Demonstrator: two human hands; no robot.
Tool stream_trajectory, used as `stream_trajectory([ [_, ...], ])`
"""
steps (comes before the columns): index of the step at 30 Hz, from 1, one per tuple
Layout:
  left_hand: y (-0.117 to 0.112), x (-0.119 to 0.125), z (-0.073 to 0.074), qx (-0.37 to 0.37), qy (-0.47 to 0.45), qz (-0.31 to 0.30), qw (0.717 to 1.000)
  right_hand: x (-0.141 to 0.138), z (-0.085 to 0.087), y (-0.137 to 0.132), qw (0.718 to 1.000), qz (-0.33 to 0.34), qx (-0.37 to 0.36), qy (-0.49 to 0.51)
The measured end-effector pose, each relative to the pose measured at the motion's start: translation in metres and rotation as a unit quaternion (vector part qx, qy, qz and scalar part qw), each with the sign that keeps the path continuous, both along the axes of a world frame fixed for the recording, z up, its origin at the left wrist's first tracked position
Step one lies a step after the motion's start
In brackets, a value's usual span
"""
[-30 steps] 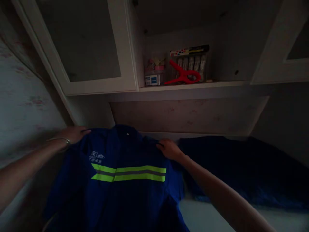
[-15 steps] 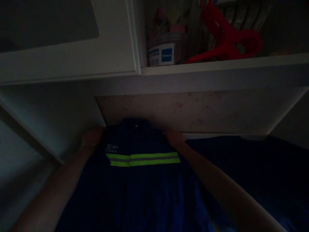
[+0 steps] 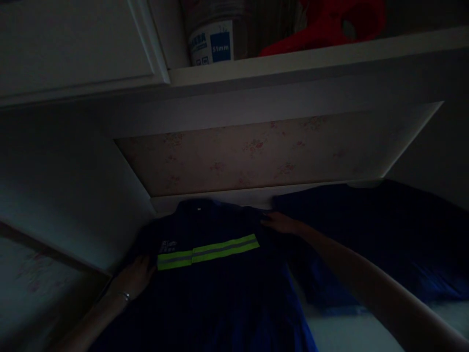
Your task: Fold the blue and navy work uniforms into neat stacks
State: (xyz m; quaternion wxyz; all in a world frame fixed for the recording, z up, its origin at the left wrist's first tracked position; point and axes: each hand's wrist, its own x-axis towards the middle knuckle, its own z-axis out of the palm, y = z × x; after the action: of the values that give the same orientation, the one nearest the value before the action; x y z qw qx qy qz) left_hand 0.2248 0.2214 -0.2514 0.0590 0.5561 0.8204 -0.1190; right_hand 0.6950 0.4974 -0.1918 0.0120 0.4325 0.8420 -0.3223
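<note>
A dark blue work jacket lies spread out, collar towards the back, with a yellow-green reflective band across its chest. My left hand, with a bracelet at the wrist, rests on the jacket beside the left end of the band. Its fingers look stretched over the cloth, though the light is dim. At the jacket's right shoulder, my right hand has its thumb and fingers closed on the fabric. Another dark blue garment lies to the right, partly behind my right forearm.
Above the jacket runs a shelf holding a clear plastic tub with a label and a red plastic object. A white cabinet door is at upper left. Floral wallpaper lines the back; a panel stands left.
My left hand has come down from the shoulder to beside the chest band. My right hand remains at the other shoulder. The jacket sits further from the back edge, and the view has shifted.
</note>
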Motion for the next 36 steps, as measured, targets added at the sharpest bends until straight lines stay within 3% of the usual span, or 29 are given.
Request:
stream_trajectory([
  [3,-0.013,-0.015,0.014,-0.011,0.018,-0.004,1.0,-0.014,0.012,0.01,0.991,-0.077,0.109,-0.002],
  [7,-0.025,-0.029,0.059,0.035,0.098,0.012,0.994,-0.007,0.027,0.019,0.969,-0.147,0.186,-0.064],
  [9,-0.028,-0.02,0.078,0.078,0.189,-0.016,0.979,-0.001,0.029,0.01,0.958,-0.166,0.214,-0.091],
  [11,-0.026,0.005,0.086,0.106,0.266,-0.058,0.956,0.001,0.029,-0.008,0.951,-0.164,0.243,-0.1],
  [13,-0.017,0.044,0.081,0.108,0.259,-0.086,0.956,0.001,0.027,-0.033,0.95,-0.137,0.263,-0.098],
  [16,0.011,0.117,0.058,0.129,0.098,-0.083,0.983,0.004,0.021,-0.08,0.955,-0.08,0.27,-0.093],
  [19,0.045,0.173,0.032,0.161,-0.039,-0.043,0.985,0.018,0.012,-0.132,0.964,0.004,0.256,-0.071],
  [22,0.078,0.188,0.011,0.16,-0.061,0.012,0.985,0.037,-0.002,-0.174,0.972,0.089,0.214,-0.039],
  [26,0.115,0.164,-0.014,0.136,-0.076,0.029,0.987,0.053,-0.017,-0.2,0.984,0.106,0.141,-0.024],
  [29,0.136,0.141,-0.026,0.128,-0.069,0.007,0.989,0.049,-0.014,-0.191,0.986,0.112,0.12,-0.006],
  [31,0.143,0.131,-0.029,0.116,-0.057,-0.012,0.992,0.044,-0.003,-0.167,0.989,0.11,0.096,0.001],
  [33,0.146,0.124,-0.029,0.104,-0.044,-0.032,0.993,0.044,0.012,-0.128,0.994,0.046,0.098,0.008],
  [36,0.145,0.12,-0.025,0.099,-0.038,-0.07,0.992,0.056,0.031,-0.053,0.969,-0.114,0.218,-0.029],
])
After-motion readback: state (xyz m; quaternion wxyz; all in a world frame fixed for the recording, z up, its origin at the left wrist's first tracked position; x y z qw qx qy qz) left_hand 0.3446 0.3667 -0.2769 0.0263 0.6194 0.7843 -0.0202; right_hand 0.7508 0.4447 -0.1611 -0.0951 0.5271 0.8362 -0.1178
